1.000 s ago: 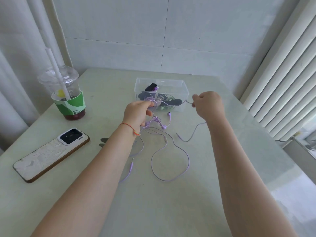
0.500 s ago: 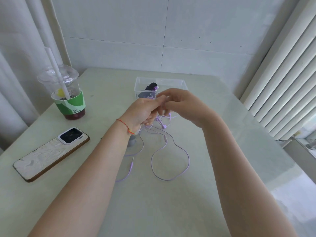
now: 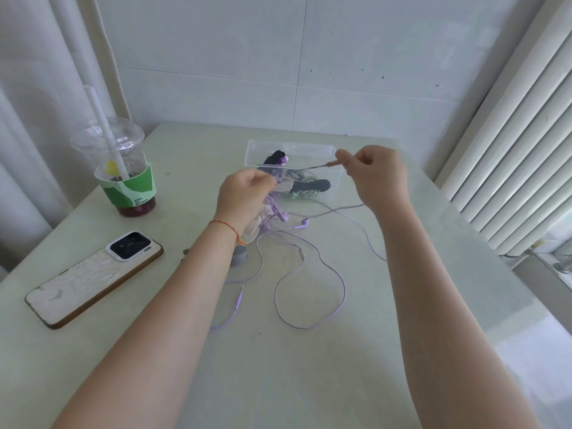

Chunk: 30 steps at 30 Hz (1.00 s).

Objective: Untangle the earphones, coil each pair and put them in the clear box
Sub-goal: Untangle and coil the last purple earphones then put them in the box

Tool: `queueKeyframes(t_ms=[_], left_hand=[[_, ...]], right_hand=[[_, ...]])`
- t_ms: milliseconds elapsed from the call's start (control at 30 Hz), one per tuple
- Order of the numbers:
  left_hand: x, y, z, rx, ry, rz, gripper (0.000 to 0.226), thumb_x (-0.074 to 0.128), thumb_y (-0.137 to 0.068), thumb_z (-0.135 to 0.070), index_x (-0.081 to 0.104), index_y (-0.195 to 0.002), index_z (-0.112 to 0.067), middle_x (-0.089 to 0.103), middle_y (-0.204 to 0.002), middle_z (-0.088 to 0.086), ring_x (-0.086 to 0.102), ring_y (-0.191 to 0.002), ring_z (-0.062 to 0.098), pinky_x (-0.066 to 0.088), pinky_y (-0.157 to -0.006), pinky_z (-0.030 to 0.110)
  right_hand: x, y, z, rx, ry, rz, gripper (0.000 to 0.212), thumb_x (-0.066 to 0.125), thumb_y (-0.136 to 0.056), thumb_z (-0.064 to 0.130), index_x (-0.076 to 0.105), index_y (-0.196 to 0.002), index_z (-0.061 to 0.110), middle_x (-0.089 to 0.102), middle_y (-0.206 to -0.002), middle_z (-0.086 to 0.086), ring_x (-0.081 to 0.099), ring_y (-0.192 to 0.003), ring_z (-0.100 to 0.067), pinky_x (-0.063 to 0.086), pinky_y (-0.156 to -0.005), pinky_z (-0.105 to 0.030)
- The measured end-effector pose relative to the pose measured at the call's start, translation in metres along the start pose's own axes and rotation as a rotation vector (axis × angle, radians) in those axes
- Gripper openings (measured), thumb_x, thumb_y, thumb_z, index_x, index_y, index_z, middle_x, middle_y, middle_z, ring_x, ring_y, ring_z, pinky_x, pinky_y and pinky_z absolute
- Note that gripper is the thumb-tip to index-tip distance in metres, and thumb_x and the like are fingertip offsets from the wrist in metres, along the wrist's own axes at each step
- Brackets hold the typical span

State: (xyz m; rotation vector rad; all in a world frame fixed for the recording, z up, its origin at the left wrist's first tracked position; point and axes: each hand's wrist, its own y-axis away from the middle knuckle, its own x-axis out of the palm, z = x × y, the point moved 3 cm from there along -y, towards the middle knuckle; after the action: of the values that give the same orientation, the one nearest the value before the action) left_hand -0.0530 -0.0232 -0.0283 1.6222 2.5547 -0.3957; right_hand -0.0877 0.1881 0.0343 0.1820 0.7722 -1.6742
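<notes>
Purple earphones (image 3: 309, 274) lie in loose loops on the table, with an earbud (image 3: 302, 223) and the jack plug (image 3: 239, 297) showing. My left hand (image 3: 246, 196) grips a bunch of the purple cable above the table. My right hand (image 3: 376, 173) pinches a stretch of the same cable and holds it taut to the right, in front of the clear box (image 3: 292, 148). The box stands behind both hands and holds dark and green coiled earphones (image 3: 305, 185).
A phone (image 3: 93, 277) lies face down at the left. A plastic cup with a straw and green sleeve (image 3: 123, 174) stands at the back left. A small grey object (image 3: 240, 257) sits under my left wrist. White blinds run along the right side.
My hands met at the cable bunch half a second ago; my right hand has since pulled away to the right, drawing a length of purple cable taut.
</notes>
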Motion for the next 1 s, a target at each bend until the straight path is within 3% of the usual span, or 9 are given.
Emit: queueKeyframes(t_ms=[133,200,300,500,567,667,800,900,1000], left_hand=[[-0.011,-0.004,-0.009,0.028,0.406,-0.147,0.011,0.058,-0.094,-0.013,0.068,-0.089,-0.011,0.069,-0.072,0.002,0.065,-0.064,0.009,0.049,-0.063,0.018],[-0.014,-0.007,-0.007,0.014,0.505,-0.186,0.013,0.054,-0.097,-0.012,0.063,-0.087,-0.015,0.06,-0.056,-0.003,0.059,-0.052,0.014,0.05,-0.059,0.024],[-0.015,-0.012,0.004,-0.047,0.395,-0.272,0.01,0.058,-0.093,-0.018,0.064,-0.085,-0.019,0.045,-0.052,-0.008,0.04,-0.044,0.009,0.047,-0.054,0.026],[-0.008,-0.012,0.01,-0.056,0.163,-0.179,0.011,0.062,-0.087,-0.017,0.067,-0.079,-0.012,0.044,-0.043,-0.008,0.038,-0.04,0.011,0.035,-0.046,0.018],[-0.009,-0.014,0.011,-0.052,0.133,-0.192,0.012,0.063,-0.086,-0.02,0.067,-0.076,-0.017,0.046,-0.049,-0.007,0.04,-0.046,0.013,0.036,-0.051,0.022],[-0.011,-0.015,0.015,-0.064,0.097,-0.23,0.009,0.065,-0.084,-0.023,0.071,-0.081,-0.017,0.047,-0.053,-0.011,0.039,-0.048,0.01,0.034,-0.053,0.023],[-0.012,-0.013,0.015,-0.069,0.083,-0.25,0.011,0.065,-0.084,-0.023,0.073,-0.085,-0.015,0.051,-0.056,-0.012,0.041,-0.052,0.013,0.042,-0.057,0.024],[-0.009,-0.009,0.009,-0.078,0.172,-0.178,0.009,0.067,-0.085,-0.019,0.074,-0.085,-0.015,0.052,-0.047,-0.017,0.047,-0.052,0.009,0.055,-0.063,0.028],[-0.001,-0.002,-0.002,-0.03,0.232,-0.025,0.008,0.07,-0.086,-0.017,0.077,-0.089,-0.013,0.056,-0.049,-0.014,0.051,-0.051,0.006,0.058,-0.064,0.027]], right_hand=[[-0.001,-0.001,-0.001,-0.039,0.196,0.135,0.007,0.068,-0.084,0.02,0.069,-0.087,0.013,0.044,-0.065,0.01,0.042,-0.061,-0.007,0.03,-0.052,-0.018],[-0.002,-0.003,-0.009,0.003,0.232,0.044,0.021,0.053,-0.084,0.005,0.071,-0.095,0.011,0.047,-0.07,0.01,0.049,-0.072,-0.014,0.032,-0.054,-0.018],[-0.007,-0.004,-0.017,0.076,0.203,-0.088,0.022,0.05,-0.093,0.016,0.069,-0.096,0.005,0.059,-0.083,-0.001,0.057,-0.096,-0.028,0.033,-0.066,-0.025],[-0.005,0.004,-0.014,0.431,-0.303,0.193,0.053,0.036,-0.102,0.044,0.07,-0.083,0.007,0.056,-0.052,-0.006,0.055,-0.041,-0.02,0.05,-0.048,-0.022],[0.0,0.004,-0.013,0.455,-0.453,0.183,0.044,0.039,-0.102,0.039,0.063,-0.087,0.005,0.064,-0.067,-0.01,0.064,-0.058,-0.024,0.057,-0.06,-0.031],[0.001,-0.003,-0.018,0.336,-0.238,0.0,0.022,0.047,-0.097,0.035,0.053,-0.105,0.015,0.052,-0.108,-0.005,0.052,-0.095,-0.02,0.045,-0.075,-0.029],[-0.003,-0.003,-0.02,0.229,0.067,-0.053,0.039,0.044,-0.091,0.019,0.046,-0.13,0.02,0.041,-0.133,-0.004,0.041,-0.126,-0.024,0.039,-0.103,-0.043],[0.002,-0.002,-0.02,0.266,0.117,0.034,0.039,0.04,-0.087,0.014,0.055,-0.122,0.022,0.053,-0.101,0.004,0.053,-0.109,-0.026,0.048,-0.087,-0.039],[0.004,0.0,-0.014,0.198,0.099,0.049,0.032,0.041,-0.088,0.012,0.064,-0.109,0.018,0.054,-0.078,0.009,0.052,-0.063,-0.017,0.042,-0.061,-0.029]])
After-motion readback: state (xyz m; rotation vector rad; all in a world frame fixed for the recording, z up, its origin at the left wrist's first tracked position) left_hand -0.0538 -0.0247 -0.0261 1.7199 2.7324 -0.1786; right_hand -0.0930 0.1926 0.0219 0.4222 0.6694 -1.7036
